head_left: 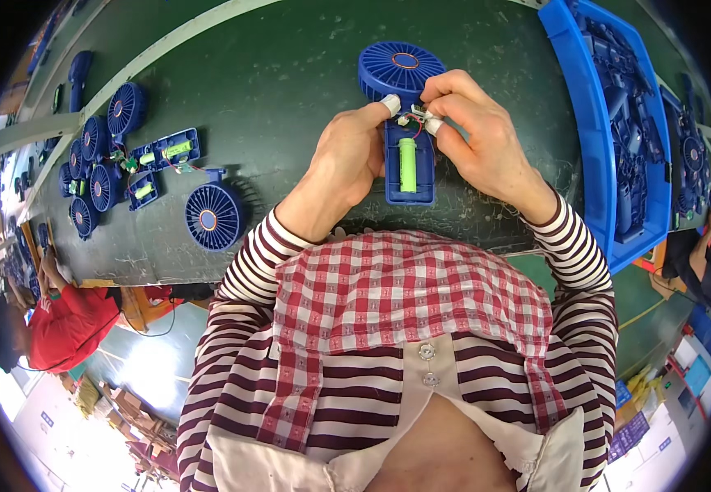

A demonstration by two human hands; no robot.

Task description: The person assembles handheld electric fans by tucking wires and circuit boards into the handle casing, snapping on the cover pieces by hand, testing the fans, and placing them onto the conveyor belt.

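We have a blue fan (pixel 402 70) on the dark green bench (pixel 306 66), just left of the bin (pixel 582 123). Its head is round, with fine ribs fanning out from a copper-ringed hub, and its handle (pixel 426 176) lies open like a shallow tray. Inside the handle we see a lime-green battery (pixel 407 164), and above it thin red and pale wires (pixel 418 129) gather at the neck.

The fan's head points away from us and its handle toward us; the long axis runs near to far, roughly alongside the bin's long wall. The battery lies along that same line.

Our left hand (pixel 345 152) grips the fan's side, its white-wrapped thumb pressed at the neck. Our right hand (pixel 486 135) has its fingertips bunched at the neck by the wires; the parts there are tiny and partly covered, so we cannot tell whether it pinches one.

The plastic looks smooth and hard, the handle rectangular with rounded corners, the bench top scuffed. The bin holds glossy blue shells (pixel 618 123). Well left of the bin lie a loose fan head (pixel 213 217) and, farther left, a cluster of others (pixel 102 189).
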